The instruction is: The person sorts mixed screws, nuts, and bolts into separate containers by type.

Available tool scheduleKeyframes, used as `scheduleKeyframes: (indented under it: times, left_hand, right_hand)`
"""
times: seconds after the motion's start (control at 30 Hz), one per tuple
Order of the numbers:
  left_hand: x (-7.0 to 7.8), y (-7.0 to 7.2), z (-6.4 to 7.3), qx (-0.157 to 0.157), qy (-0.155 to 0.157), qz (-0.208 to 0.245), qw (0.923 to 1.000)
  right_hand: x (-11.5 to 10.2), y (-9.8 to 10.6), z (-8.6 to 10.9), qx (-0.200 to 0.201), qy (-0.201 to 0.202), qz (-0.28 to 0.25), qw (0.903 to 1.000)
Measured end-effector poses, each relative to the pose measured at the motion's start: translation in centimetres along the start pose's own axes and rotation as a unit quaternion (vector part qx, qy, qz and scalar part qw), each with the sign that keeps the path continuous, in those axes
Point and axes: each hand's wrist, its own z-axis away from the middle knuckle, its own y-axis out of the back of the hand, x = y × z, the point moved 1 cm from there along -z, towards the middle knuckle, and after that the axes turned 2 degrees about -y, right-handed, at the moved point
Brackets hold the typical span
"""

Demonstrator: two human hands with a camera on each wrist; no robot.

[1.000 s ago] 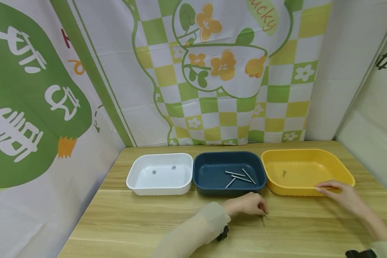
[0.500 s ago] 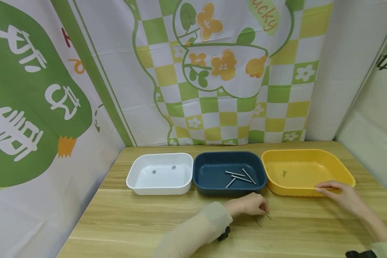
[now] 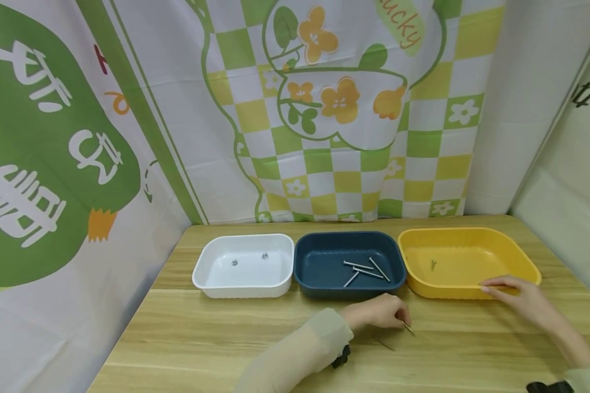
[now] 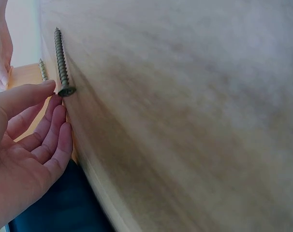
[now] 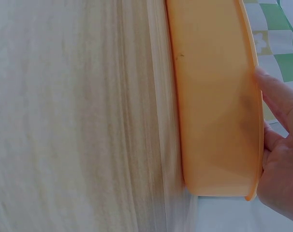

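Note:
My left hand (image 3: 381, 311) is low over the table in front of the dark blue tray. Its thumb and fingers pinch a brass-coloured screw (image 3: 408, 328), whose pointed end sticks out; the other end is hidden. A second screw (image 4: 61, 63) lies on the wood just beside the fingertips, its head towards the left wrist camera; in the head view it is only a thin line. At the right, my right hand (image 3: 523, 297) holds the front rim of the yellow tray (image 3: 452, 291) between thumb and fingers. A small brass screw (image 3: 434, 265) is inside that tray.
Three trays stand in a row at the table's back. The white tray (image 3: 243, 292) holds two small metal nuts (image 3: 265, 256). Several long silver screws or bolts (image 3: 367, 272) lie in the dark blue tray (image 3: 351, 292). A printed curtain (image 3: 334, 185) hangs behind.
The loose screw on the table has swung round and rolled left, away from the held one. The screw in my left hand has tilted slightly to the lower right. My right hand stays put.

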Motion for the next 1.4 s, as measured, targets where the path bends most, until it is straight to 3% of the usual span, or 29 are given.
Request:
scheduleKeyframes:
  times: [0.6,0.83,1.4]
  left_hand:
    - [0.0,0.0,0.2,0.036,-0.019,0.039,0.9984]
    - [0.1,0.1,0.3,0.055,-0.029,0.051,0.9968]
    - [1.6,1.1,0.6,0.128,-0.047,0.075,0.9877]
  right_hand:
    - [-0.1,0.0,0.1,0.009,0.007,-0.001,0.9999]
    - [-0.1,0.0,0.1,-0.001,-0.008,0.002,1.0]
    - [0.0,-0.1,0.1,0.005,0.005,-0.006,1.0]
